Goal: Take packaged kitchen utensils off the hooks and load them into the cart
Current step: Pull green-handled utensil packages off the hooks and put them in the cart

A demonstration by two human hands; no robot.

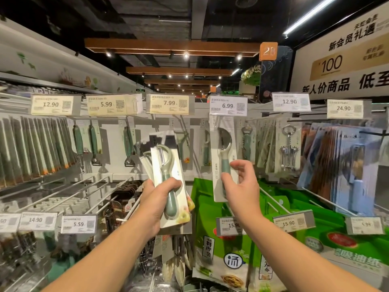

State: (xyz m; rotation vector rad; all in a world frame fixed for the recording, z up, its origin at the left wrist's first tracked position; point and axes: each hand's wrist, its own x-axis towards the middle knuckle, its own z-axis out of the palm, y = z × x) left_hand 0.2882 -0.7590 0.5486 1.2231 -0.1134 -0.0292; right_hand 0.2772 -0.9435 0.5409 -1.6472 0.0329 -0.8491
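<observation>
Hanging along the far left of the display, a row of dark packaged utensils (pixel 35 148) fills its hooks, and beside them a few green-handled tools (pixel 92 144) remain under the 5.99 tag (pixel 111 104). Below, several bare hooks (pixel 92 190) stick out with nothing on them. Nearer the middle, the left hand (pixel 156 205) is clamped around a small fan of carded peelers (pixel 168 182), fingers wrapped over the green handle, so at least a few packs are already off the rack but not yet stowed. To its right, the right hand (pixel 240 184) pinches the lower edge of a carded pizza cutter (pixel 223 159) between thumb and fingertips; its top sits up under the 6.99 tag (pixel 228 106), and I cannot tell whether it is free of its hook. Further right, corkscrews (pixel 289 148) and blue-carded packs (pixel 341 165) hang untouched. Wire that may be the cart (pixel 151 270) shows at the bottom; its contents are unclear. Much seems left to do.
</observation>
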